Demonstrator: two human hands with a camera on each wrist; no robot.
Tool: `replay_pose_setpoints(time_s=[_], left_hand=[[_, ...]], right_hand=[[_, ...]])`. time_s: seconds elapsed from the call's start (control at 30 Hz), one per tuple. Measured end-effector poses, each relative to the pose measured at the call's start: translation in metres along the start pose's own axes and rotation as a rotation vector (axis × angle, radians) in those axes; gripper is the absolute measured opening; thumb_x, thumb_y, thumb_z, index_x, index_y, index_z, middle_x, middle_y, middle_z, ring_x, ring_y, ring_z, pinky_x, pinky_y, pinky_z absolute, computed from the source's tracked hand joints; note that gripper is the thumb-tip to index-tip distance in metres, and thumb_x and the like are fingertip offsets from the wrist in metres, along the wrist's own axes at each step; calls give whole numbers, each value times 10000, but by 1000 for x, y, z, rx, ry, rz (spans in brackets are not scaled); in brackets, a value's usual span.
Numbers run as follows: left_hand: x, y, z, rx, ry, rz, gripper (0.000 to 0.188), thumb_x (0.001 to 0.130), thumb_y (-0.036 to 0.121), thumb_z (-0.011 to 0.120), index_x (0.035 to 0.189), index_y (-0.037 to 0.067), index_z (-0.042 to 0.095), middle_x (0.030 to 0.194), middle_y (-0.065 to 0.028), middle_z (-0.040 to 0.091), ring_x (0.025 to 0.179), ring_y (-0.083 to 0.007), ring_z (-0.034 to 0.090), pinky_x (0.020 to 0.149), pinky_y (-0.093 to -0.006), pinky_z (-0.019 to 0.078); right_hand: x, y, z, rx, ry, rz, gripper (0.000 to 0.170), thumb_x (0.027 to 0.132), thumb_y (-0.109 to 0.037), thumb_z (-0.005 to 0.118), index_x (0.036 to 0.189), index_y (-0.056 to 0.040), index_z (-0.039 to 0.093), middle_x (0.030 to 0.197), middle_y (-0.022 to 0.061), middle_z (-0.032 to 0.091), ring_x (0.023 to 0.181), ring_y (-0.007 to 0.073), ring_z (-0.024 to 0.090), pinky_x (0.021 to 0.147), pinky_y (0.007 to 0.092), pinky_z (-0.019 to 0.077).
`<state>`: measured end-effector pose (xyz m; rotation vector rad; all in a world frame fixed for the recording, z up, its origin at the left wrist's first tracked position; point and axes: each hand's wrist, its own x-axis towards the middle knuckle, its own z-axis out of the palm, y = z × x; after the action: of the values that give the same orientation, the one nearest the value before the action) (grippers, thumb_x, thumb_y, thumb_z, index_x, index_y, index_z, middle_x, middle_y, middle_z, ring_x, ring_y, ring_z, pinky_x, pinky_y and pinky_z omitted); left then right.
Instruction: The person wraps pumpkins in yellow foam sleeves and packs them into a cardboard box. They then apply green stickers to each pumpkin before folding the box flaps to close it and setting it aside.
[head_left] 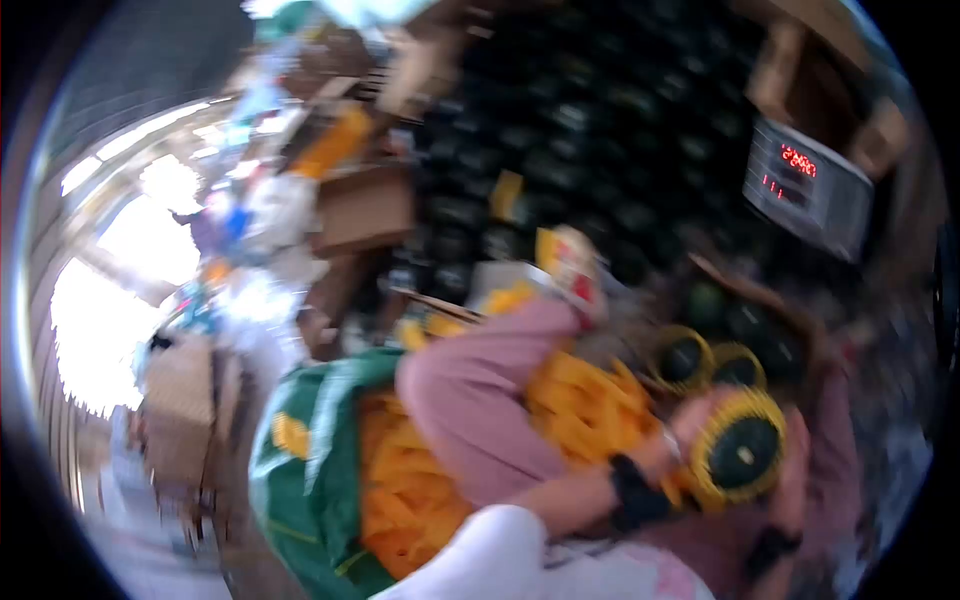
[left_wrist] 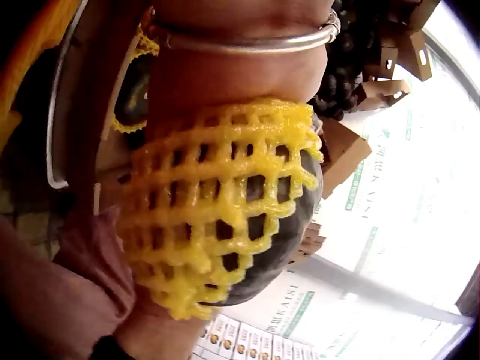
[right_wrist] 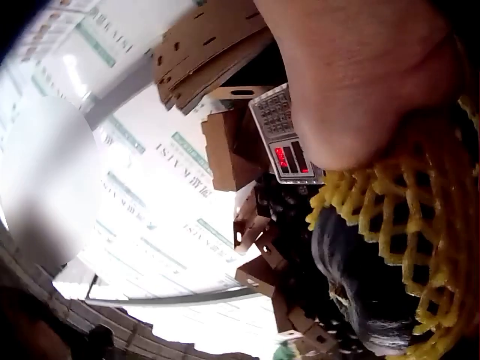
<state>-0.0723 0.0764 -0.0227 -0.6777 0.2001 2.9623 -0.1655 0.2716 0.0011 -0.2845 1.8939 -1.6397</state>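
Observation:
A dark green pumpkin [head_left: 744, 452] in a yellow foam net [head_left: 708, 478] is held between both hands over the person's lap. My left hand [head_left: 692, 425], with a bangle at the wrist, grips its left side. On the other side my right hand [head_left: 795, 455] holds it. The left wrist view shows the netting [left_wrist: 202, 202] wrapped around most of the pumpkin [left_wrist: 281, 255], with the left fingers hidden. In the right wrist view the stem and ribbed skin of the pumpkin [right_wrist: 352, 277] stick out of the net, below the right hand [right_wrist: 367, 82].
Just ahead, a cardboard box [head_left: 800, 315] holds several pumpkins, some netted. A green sack [head_left: 310, 480] full of orange-yellow foam nets [head_left: 590, 400] lies by the legs. Beyond spreads a pile of dark pumpkins [head_left: 600, 120]. A scale [head_left: 810, 195] with red digits stands right.

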Motion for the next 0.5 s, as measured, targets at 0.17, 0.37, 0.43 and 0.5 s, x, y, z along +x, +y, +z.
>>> replay_pose_setpoints(time_s=[0.17,0.37,0.43,0.5], left_hand=[[-50,6,-8,73,-197,-333,557,956,498,408,1315,80,487,1225,-178,587,1093,-318,593,949,-455,480],[-52,-3,-12,526,21,92,731,829,95,643,1449,112,257,1377,-133,434,1254,-290,466,1044,-436,409],[-51,2,-2,529,48,164,797,780,31,686,1447,93,253,1382,-112,428,1260,-263,456,1052,-409,402],[-51,8,0,431,3,140,830,765,56,717,1449,66,246,1382,-114,427,1269,-260,447,1054,-408,398]], right_hand=[[-2,9,18,292,-219,-63,503,1005,-344,438,1398,-40,361,1340,88,461,1218,179,452,1028,316,354],[-27,8,43,-98,-206,-195,712,873,-262,678,1446,-54,310,1389,116,419,1286,223,389,1069,344,316],[-18,-1,40,367,-271,-9,806,806,-169,744,1453,-21,287,1400,108,413,1307,210,379,1085,336,304],[-15,-4,34,509,-305,9,858,774,-125,771,1461,-21,267,1399,99,412,1277,210,410,1070,330,329]])
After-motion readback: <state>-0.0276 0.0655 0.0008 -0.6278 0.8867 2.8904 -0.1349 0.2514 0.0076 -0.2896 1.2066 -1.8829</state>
